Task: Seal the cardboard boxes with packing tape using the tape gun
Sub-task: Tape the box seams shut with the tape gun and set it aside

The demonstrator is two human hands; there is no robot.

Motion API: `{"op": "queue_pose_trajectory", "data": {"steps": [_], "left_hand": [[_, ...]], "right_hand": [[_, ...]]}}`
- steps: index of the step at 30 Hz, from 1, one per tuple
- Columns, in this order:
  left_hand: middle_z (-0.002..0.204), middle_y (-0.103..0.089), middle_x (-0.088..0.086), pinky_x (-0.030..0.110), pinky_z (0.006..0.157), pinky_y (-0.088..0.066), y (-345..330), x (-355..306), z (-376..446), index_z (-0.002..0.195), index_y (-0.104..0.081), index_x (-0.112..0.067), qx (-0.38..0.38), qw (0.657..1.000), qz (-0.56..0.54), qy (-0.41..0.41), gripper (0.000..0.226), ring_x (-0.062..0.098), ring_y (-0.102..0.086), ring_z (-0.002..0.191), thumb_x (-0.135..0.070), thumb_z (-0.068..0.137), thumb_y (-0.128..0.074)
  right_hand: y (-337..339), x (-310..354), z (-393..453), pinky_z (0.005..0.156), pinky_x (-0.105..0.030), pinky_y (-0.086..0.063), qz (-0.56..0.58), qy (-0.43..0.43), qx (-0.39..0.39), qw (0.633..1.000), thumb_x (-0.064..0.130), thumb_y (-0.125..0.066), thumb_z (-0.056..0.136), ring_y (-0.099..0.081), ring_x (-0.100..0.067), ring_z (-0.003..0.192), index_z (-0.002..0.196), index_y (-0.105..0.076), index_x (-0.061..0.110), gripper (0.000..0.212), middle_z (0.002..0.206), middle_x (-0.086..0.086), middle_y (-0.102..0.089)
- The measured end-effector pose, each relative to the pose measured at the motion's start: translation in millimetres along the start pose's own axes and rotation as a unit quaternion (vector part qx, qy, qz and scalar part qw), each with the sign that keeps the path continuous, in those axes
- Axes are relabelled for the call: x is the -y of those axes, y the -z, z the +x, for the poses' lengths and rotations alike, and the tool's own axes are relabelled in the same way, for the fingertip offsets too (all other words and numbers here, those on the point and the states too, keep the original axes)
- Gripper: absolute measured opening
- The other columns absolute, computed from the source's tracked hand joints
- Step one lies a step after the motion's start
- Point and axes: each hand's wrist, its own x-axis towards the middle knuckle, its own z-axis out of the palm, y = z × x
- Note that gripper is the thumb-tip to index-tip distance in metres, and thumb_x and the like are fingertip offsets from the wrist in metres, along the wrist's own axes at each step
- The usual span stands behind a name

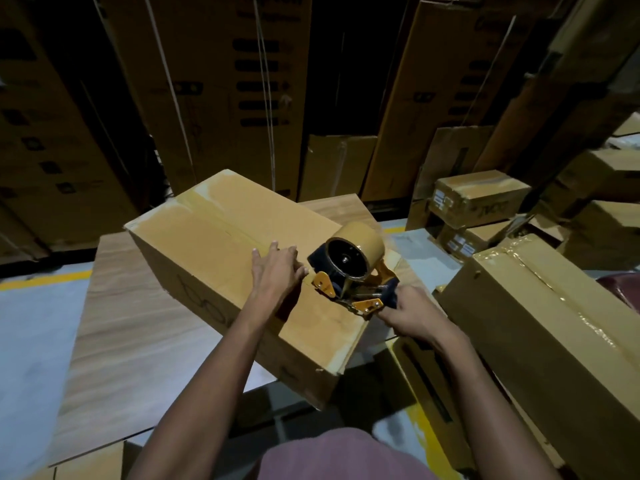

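Two bare hands are shown at the centre of the frame. The right hand point(410, 315) is curled round the handle of the tape gun point(353, 277), which is held firmly at the near right end of the cardboard box point(221, 244). The gun is tilted, and its brown tape roll point(360, 242) is raised above the box top. The yellow metal parts of the gun lie at or just above the box surface; whether they touch it cannot be told. The left hand point(277, 268) is laid palm-down on the box top, just left of the gun, with fingers fairly straight and nothing held. A strip of tape point(221, 221) is seen along the lengthwise seam of the box, running toward the upper left.

The box rests slantwise on a wood-grain table point(121, 313) occupying the lower left of the frame. At the right edge a second, larger taped box point(554, 323) is seen, and smaller labelled cartons point(481, 199) are stacked beyond it at the centre right. Tall printed cartons point(214, 81) are stood upright across the top of the frame.
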Motion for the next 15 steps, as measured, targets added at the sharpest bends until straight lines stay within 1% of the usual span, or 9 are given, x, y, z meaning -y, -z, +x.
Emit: {"op": "queue_pose_trajectory", "data": {"steps": [2,3,5,6,8,10,12,14,15], "left_hand": [[0.137,-0.062,0.013,0.06,0.118,-0.024,-2.1,-12.5,-8.0,0.128,-0.066,-0.014,-0.004,0.999,-0.031,-0.016,0.035,0.028,-0.03,0.151,-0.032,0.098,-0.065],[0.135,-0.063,0.016,0.059,0.118,-0.026,-3.0,-18.5,-13.1,0.127,-0.067,-0.012,-0.009,0.999,-0.043,-0.02,0.034,0.03,-0.032,0.149,-0.028,0.097,-0.066],[0.131,-0.064,0.021,0.054,0.117,-0.028,-6.3,-25.3,-20.8,0.119,-0.072,-0.007,-0.022,0.997,-0.075,-0.003,0.029,0.033,-0.039,0.145,-0.024,0.096,-0.068],[0.134,-0.062,0.022,0.05,0.119,-0.026,-8.1,-26.5,-22.8,0.115,-0.075,-0.008,-0.024,0.995,-0.091,0.011,0.026,0.034,-0.039,0.144,-0.024,0.096,-0.068],[0.144,-0.056,0.02,0.045,0.122,-0.018,-10.2,-26.1,-25.2,0.109,-0.079,-0.011,-0.025,0.993,-0.108,0.028,0.022,0.031,-0.033,0.148,-0.026,0.096,-0.069],[0.145,-0.056,0.017,0.046,0.122,-0.016,-12.1,-22.3,-23.7,0.108,-0.079,-0.014,-0.016,0.994,-0.105,0.028,0.022,0.03,-0.029,0.15,-0.029,0.095,-0.07],[0.145,-0.058,0.009,0.049,0.122,-0.014,-13.8,-19.0,-23.8,0.106,-0.08,-0.016,-0.011,0.994,-0.108,0.021,0.023,0.03,-0.025,0.152,-0.032,0.095,-0.069],[0.15,-0.052,0.002,0.053,0.123,-0.012,-15.4,-16.7,-25.2,0.105,-0.08,-0.018,-0.018,0.993,-0.113,0.012,0.024,0.031,-0.022,0.153,-0.036,0.095,-0.068],[0.151,-0.05,0.001,0.054,0.123,-0.012,-15.7,-15.4,-25.6,0.106,-0.08,-0.02,-0.021,0.994,-0.106,0.008,0.026,0.031,-0.021,0.153,-0.04,0.095,-0.067]], "right_hand": [[-1.4,-5.4,1.6,0.05,-0.018,-0.037,0.012,0.006,-0.008,1.0,0.017,-0.067,0.094,-0.05,-0.007,0.056,0.071,-0.052,0.027,0.03,0.061,0.01,-0.053],[-2.2,-9.0,2.0,0.053,-0.024,-0.041,0.02,0.007,-0.007,1.0,0.019,-0.068,0.094,-0.053,-0.011,0.057,0.071,-0.053,0.027,0.028,0.062,0.007,-0.056],[-4.5,-15.7,1.9,0.058,-0.035,-0.049,0.025,0.004,-0.005,1.0,0.02,-0.069,0.092,-0.06,-0.018,0.062,0.073,-0.057,0.025,0.023,0.066,0.0,-0.063],[-5.4,-17.9,1.8,0.061,-0.039,-0.053,0.019,0.004,-0.008,1.0,0.021,-0.069,0.091,-0.063,-0.021,0.064,0.073,-0.059,0.023,0.021,0.067,-0.003,-0.065],[-8.4,-21.0,2.1,0.067,-0.046,-0.058,0.012,0.004,-0.022,1.0,0.023,-0.07,0.089,-0.067,-0.025,0.069,0.075,-0.061,0.019,0.018,0.07,-0.007,-0.068],[-10.4,-22.5,2.6,0.072,-0.048,-0.059,0.008,0.001,-0.045,0.999,0.028,-0.071,0.088,-0.068,-0.025,0.075,0.079,-0.062,0.017,0.017,0.075,-0.007,-0.069],[-12.5,-20.7,1.2,0.074,-0.049,-0.06,0.016,-0.01,-0.058,0.998,0.032,-0.072,0.088,-0.07,-0.027,0.079,0.081,-0.065,0.013,0.022,0.079,-0.009,-0.071],[-12.5,-19.9,-0.8,0.074,-0.048,-0.061,0.036,-0.027,-0.062,0.997,0.033,-0.073,0.087,-0.071,-0.029,0.08,0.083,-0.067,0.008,0.026,0.081,-0.012,-0.072],[-9.0,-20.5,-3.6,0.072,-0.046,-0.061,0.036,-0.035,-0.061,0.997,0.031,-0.073,0.087,-0.071,-0.029,0.079,0.081,-0.067,0.008,0.024,0.08,-0.012,-0.071]]}}
